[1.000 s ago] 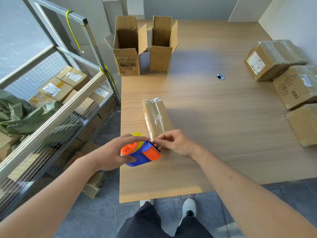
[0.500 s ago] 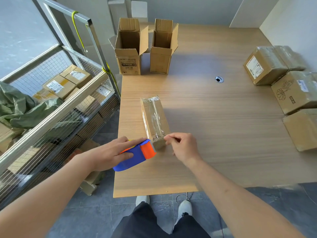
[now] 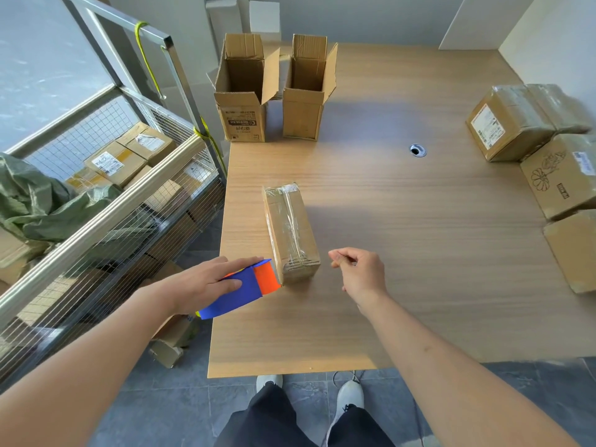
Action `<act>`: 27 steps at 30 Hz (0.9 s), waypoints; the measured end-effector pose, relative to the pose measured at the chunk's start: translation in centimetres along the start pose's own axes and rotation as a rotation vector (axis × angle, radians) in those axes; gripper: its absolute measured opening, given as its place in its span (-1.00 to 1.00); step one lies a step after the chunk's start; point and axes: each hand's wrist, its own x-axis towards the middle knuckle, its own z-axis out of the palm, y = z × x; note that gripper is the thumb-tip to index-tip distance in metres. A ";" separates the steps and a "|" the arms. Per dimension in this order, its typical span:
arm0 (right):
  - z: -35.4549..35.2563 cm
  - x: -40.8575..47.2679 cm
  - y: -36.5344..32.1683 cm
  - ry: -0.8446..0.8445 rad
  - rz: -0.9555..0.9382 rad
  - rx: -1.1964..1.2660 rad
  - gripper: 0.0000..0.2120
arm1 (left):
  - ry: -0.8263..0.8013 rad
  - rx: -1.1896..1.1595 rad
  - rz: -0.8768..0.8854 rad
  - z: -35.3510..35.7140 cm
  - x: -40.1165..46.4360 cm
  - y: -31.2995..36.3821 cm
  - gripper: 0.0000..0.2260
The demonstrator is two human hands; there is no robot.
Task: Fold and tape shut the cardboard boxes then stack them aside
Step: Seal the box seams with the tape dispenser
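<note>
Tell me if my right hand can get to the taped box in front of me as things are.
Probably yes. The right hand hovers just right of the taped box, holding nothing, with bare table between them. The tape dispenser in the left hand sits on the box's other side.

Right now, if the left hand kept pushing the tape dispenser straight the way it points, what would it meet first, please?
Probably the near end of the taped box: the left hand holds the tape dispenser with its orange nose right at that end.
</note>
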 end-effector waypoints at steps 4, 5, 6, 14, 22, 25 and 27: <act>0.9 0.9 0.7 -0.040 0.021 0.005 -0.88 | -0.013 -0.003 -0.040 0.0 1.0 -0.4 -0.50; 1.2 1.0 0.8 -0.048 0.015 0.008 -0.88 | -0.016 -0.002 -0.049 0.0 1.2 -0.4 -0.49; 1.5 1.1 0.9 -0.062 0.006 0.010 -0.87 | -0.019 -0.005 -0.058 0.1 1.3 -0.5 -0.49; 4.5 1.2 0.7 -0.189 -0.131 -0.440 -0.68 | -0.012 -0.061 -0.073 0.8 2.0 -0.4 -0.49; 5.4 1.0 -1.4 -0.094 -0.817 -0.594 -0.50 | -0.044 -0.079 -0.059 1.0 2.4 -0.2 -0.47; 6.5 1.2 0.1 -0.310 -0.886 -0.723 -0.40 | -0.055 -0.101 -0.053 1.1 2.3 -0.4 -0.46; 6.9 1.7 0.7 -0.301 -0.891 -0.768 -0.39 | -0.062 -0.156 -0.057 1.2 1.7 -1.3 -0.45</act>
